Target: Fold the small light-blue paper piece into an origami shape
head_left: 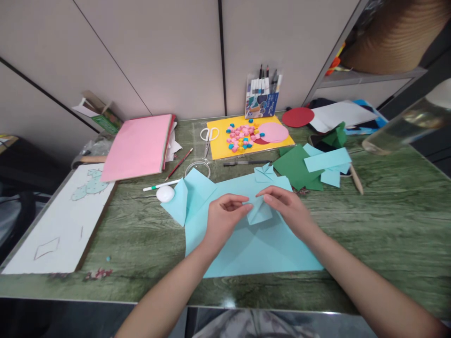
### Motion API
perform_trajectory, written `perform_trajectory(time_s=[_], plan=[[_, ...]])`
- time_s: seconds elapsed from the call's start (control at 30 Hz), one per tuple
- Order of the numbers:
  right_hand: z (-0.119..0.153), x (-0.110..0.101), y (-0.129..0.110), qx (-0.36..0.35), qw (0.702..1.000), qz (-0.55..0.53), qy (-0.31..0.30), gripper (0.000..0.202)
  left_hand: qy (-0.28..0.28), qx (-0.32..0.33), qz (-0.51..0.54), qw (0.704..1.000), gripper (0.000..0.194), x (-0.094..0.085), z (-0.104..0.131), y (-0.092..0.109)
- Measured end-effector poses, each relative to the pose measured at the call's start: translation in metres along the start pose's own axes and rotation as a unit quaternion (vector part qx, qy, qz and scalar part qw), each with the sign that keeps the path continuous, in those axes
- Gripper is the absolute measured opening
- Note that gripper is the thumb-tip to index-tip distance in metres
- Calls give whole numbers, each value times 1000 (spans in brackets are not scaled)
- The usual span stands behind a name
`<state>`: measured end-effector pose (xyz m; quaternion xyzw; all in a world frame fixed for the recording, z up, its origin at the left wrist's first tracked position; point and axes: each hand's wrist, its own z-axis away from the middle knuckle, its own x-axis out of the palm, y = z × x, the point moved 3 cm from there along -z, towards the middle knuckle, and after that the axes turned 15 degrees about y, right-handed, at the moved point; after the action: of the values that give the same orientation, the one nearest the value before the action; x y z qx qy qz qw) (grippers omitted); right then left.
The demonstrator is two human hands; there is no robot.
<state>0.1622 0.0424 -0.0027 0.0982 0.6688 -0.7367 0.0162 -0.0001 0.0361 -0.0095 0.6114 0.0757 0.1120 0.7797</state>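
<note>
A small folded light blue paper point(260, 212) is held above a large light blue sheet point(253, 253). My left hand point(227, 218) pinches its left edge between thumb and fingers. On the other side, my right hand point(286, 209) has thumb and fingertips closed at the paper's upper right corner. Just beyond my hands, another small folded blue piece point(265, 173) lies at the sheet's far edge. To the left, a larger folded blue paper point(197, 192) rests partly over the sheet, beside a white rounded object point(165, 194).
Behind are white scissors point(207, 136), a yellow sheet point(216, 145) with pink, blue and yellow pieces, and a pen box point(261, 101). Green paper point(299, 166) and blue strips point(327, 159) lie right. A drawing board point(56, 220) and pink paper point(139, 145) are left; a clear bottle point(405, 122) stands far right.
</note>
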Motion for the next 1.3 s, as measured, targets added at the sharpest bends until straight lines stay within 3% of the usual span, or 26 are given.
perform_trajectory(time_s=[0.1,0.37,0.6,1.0,1.3], plan=[[1,2,2,-5,999,24,-41,22,-6,6,2,1000,21,1,0,-1],[1,1,4,-20,998,53,-26,33,-11,8,-1,1000,21,0,0,-4],[1,-1,-5,-6,1000,-5,-13,24,-18,-4,10,1000,20,1,2,-1],[-1,0,9,42,992,-119,-9,31,-44,-47,49,997,21,4,5,-2],[1,3,10,34,992,-123,-5,30,-28,-46,67,996,26,2,5,0]])
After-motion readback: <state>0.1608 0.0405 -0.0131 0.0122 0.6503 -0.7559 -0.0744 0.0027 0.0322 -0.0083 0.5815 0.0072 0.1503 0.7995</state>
